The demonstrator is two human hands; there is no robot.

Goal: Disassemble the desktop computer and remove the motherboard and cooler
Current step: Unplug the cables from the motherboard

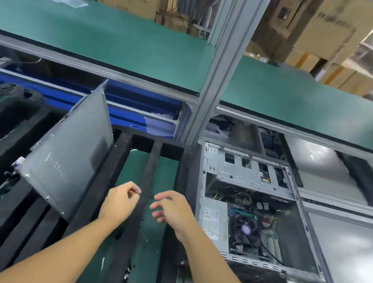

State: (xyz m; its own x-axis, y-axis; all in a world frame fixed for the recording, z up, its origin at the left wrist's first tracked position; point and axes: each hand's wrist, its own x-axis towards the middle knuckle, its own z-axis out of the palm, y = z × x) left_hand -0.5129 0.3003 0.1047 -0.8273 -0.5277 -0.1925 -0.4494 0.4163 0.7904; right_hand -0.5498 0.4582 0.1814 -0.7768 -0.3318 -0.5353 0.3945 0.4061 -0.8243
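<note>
One open computer case (247,171) lay at the right of frame, with the motherboard (271,236) and cooler (246,229) seated in its lower half. A grey side panel (67,158) stood tilted at centre left. At lower centre, the left hand (120,201) was loosely curled and the right hand (173,209) had relaxed, spread fingers; each held nothing.

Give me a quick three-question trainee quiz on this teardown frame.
1. True or false: the side panel is fitted on the computer case.
2. The cooler fan sits: A) inside the case, B) on the green mat, C) in a hand.
3. Fill in: the right hand holds ____.
Key: 1 false; 2 A; 3 nothing.
</note>
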